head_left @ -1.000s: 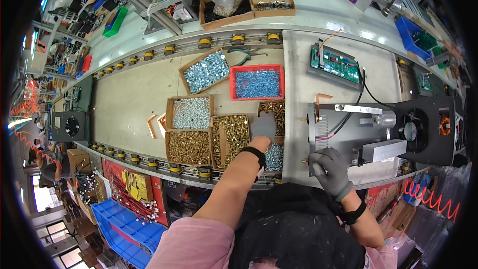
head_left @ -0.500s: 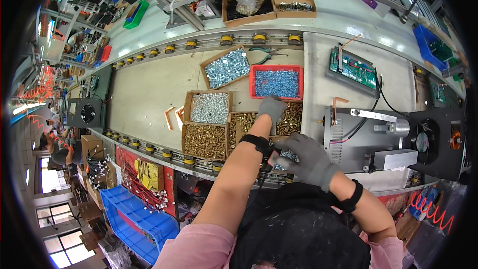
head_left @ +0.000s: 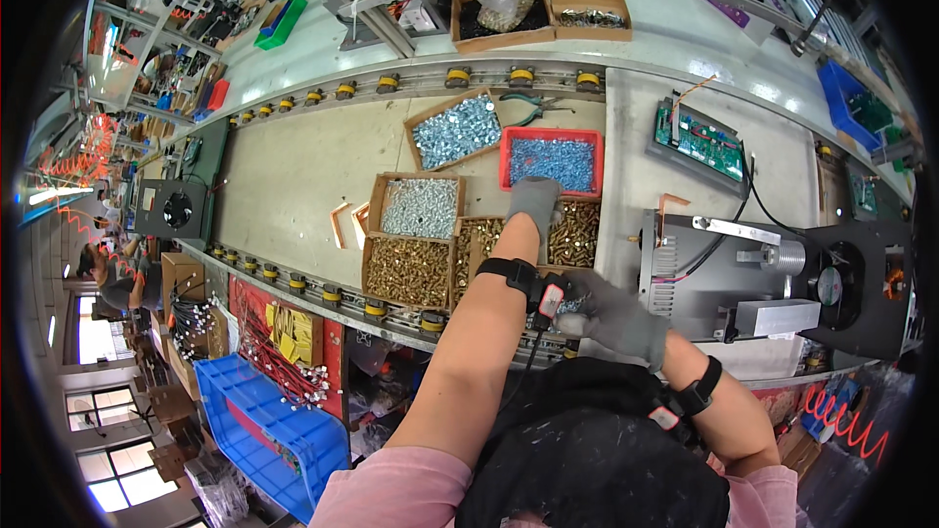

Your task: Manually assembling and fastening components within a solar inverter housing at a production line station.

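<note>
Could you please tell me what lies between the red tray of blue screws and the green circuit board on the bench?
In the head view, only bare grey bench surface separates the red tray from the green circuit board.

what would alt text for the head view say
A person's gloved left hand reaches into a cardboard box of brass screws on a workbench, while the gloved right hand is near the left wrist. Other trays of silver screws and a grey metal unit sit around.
</note>
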